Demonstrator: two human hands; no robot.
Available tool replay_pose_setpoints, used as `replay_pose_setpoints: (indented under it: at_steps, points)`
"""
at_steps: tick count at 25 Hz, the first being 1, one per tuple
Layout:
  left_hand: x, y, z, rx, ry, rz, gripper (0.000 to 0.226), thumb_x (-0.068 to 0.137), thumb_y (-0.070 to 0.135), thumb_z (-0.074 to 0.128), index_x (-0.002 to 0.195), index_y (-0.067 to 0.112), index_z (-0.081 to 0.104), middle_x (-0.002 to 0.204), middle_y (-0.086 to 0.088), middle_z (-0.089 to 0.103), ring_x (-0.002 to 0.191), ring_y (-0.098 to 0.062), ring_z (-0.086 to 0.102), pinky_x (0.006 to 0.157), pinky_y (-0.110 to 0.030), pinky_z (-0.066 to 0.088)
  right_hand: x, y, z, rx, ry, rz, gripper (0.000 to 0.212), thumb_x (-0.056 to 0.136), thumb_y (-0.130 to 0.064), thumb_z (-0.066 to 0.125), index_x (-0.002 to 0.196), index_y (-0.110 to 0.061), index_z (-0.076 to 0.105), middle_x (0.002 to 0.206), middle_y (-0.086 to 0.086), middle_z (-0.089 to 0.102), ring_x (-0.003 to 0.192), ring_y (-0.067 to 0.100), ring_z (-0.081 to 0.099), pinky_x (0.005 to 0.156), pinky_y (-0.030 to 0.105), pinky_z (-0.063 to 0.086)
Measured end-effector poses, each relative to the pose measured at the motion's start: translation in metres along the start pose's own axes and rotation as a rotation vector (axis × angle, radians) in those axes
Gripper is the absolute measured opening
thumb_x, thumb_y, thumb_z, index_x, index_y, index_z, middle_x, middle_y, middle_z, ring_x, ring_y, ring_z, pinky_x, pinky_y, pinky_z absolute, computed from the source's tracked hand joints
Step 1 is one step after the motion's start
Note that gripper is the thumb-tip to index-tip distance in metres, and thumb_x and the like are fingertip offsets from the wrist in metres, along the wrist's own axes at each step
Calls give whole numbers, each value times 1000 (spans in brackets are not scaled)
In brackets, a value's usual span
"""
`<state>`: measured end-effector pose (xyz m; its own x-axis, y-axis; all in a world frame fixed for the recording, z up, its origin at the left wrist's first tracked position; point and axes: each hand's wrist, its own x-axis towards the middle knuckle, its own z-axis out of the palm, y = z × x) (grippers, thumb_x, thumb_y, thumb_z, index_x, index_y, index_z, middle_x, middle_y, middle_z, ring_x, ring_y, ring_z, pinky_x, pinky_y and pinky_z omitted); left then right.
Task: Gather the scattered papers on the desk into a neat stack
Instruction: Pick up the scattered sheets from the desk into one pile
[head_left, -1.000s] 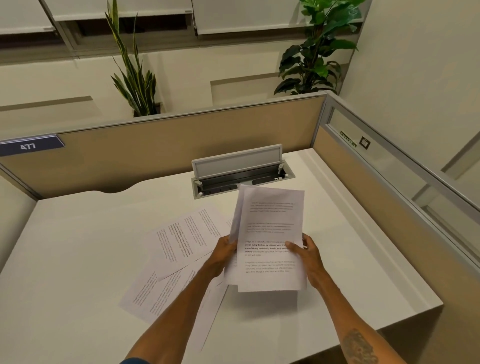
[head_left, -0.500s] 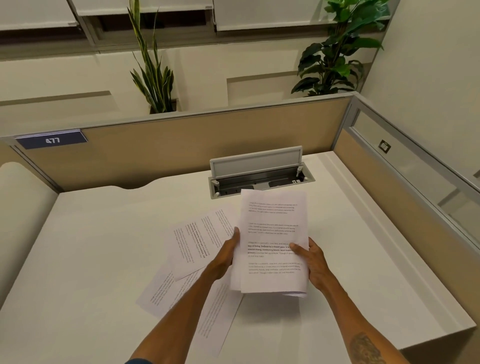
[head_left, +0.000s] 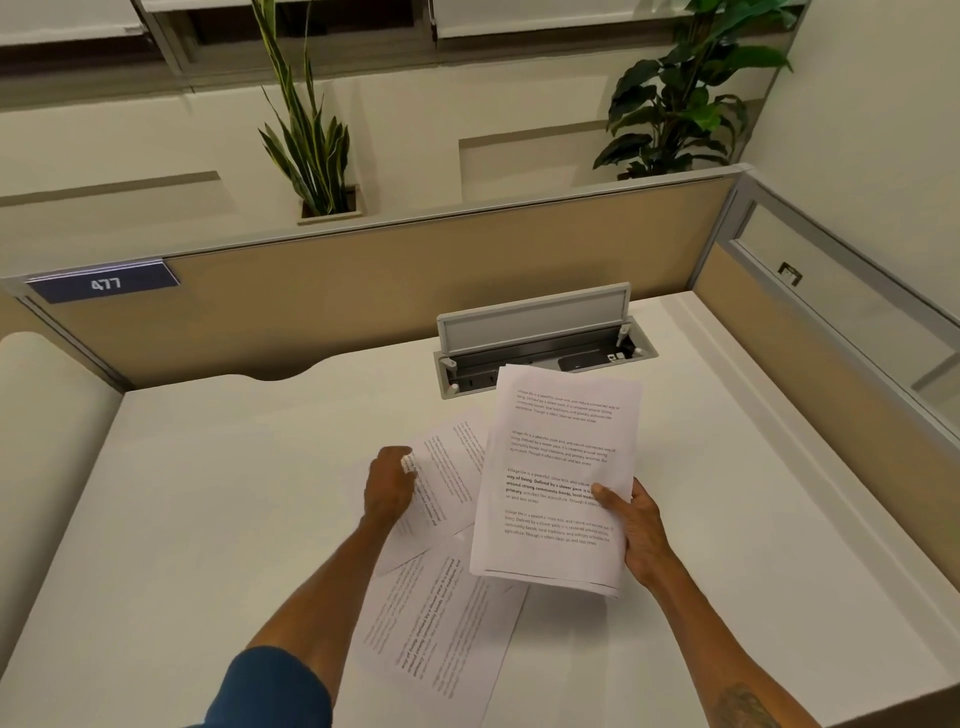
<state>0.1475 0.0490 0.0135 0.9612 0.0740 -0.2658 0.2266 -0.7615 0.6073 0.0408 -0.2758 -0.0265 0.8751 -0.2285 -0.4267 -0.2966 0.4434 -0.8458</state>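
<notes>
My right hand (head_left: 640, 530) grips a stack of printed papers (head_left: 558, 457) by its right edge and holds it tilted above the white desk (head_left: 208, 519). My left hand (head_left: 388, 488) lies on the left edge of a loose printed sheet (head_left: 460, 467) that rests flat on the desk; a curl of its edge shows between the fingers. Below that sheet, more loose sheets (head_left: 436, 639) lie overlapping and skewed near the front edge, partly under my left forearm.
An open grey cable box (head_left: 535, 338) with a raised lid sits at the desk's back, just beyond the stack. Beige partition walls (head_left: 415, 280) close the back and right sides. Two potted plants stand behind the partition.
My left hand has let go of the stack and moved left onto the loose sheet. The right hand alone now holds the stack, shifted slightly right.
</notes>
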Motion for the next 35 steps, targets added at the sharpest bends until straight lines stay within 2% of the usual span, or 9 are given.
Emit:
replay_pose_setpoints:
  at_steps: [5, 8, 14, 17, 19, 22, 27, 30, 35]
  points:
    - [31, -22, -14, 183, -94, -48, 77, 93, 23, 70, 155, 5, 29, 161, -13, 32, 150, -31, 32, 123, -47, 31, 7, 7, 20, 14, -4, 2, 43, 85, -9, 76, 126, -16, 66, 123, 14, 73, 107, 40, 71, 87, 56, 59]
    - [40, -26, -14, 345, -161, -90, 85, 90, 34, 72, 156, 8, 25, 160, -13, 31, 150, -32, 29, 124, -53, 25, 11, 5, 31, -2, 0, -16, 45, 85, -10, 77, 128, -15, 65, 123, 14, 72, 108, 40, 71, 88, 56, 59]
    - [47, -23, -20, 457, -183, -54, 74, 87, 35, 75, 147, 11, 38, 148, -11, 43, 141, -31, 40, 118, -50, 30, 8, 8, 43, -10, 11, -26, 46, 87, -9, 74, 131, -14, 62, 125, 14, 72, 110, 41, 69, 92, 62, 55]
    - [46, -26, -24, 444, -115, 45, 48, 93, 25, 68, 135, 11, 51, 139, -10, 51, 129, -28, 50, 109, -42, 44, 6, 9, 46, -3, 21, -28, 47, 86, -8, 74, 131, -13, 62, 124, 15, 72, 111, 42, 69, 91, 62, 56]
    - [44, -23, -31, 383, -99, 68, 28, 99, 22, 58, 125, 11, 60, 133, -11, 55, 121, -28, 57, 103, -40, 48, 6, 9, 48, 0, 23, -32, 46, 87, -8, 74, 131, -13, 62, 124, 15, 72, 110, 41, 70, 89, 59, 58]
    - [39, -19, -44, 242, -144, 62, 26, 104, 24, 50, 122, 8, 61, 127, -14, 62, 114, -31, 63, 99, -42, 50, 4, 11, 53, 32, 15, -32, 43, 89, -8, 72, 131, -12, 62, 123, 14, 73, 106, 37, 72, 84, 53, 61]
    - [6, -24, -54, -374, -57, 102, 29, 105, 18, 51, 127, 0, 57, 126, -21, 67, 111, -40, 68, 98, -55, 56, -2, 16, 69, 27, -19, -24, 42, 90, -10, 71, 131, -13, 62, 122, 13, 73, 102, 36, 74, 80, 50, 62]
    - [-21, -22, -45, -629, -75, 122, 29, 102, 11, 55, 127, -3, 60, 126, -22, 68, 111, -42, 68, 98, -58, 55, -5, 10, 83, 15, -60, -27, 45, 90, -9, 71, 134, -11, 61, 123, 14, 73, 104, 36, 73, 81, 49, 62]
    - [-54, -14, -23, -752, -45, 95, 28, 102, 11, 56, 127, 1, 60, 125, -18, 69, 107, -31, 66, 100, -51, 53, -6, -4, 98, -6, -98, -54, 45, 89, -7, 71, 133, -9, 60, 124, 14, 72, 107, 36, 72, 87, 52, 60]
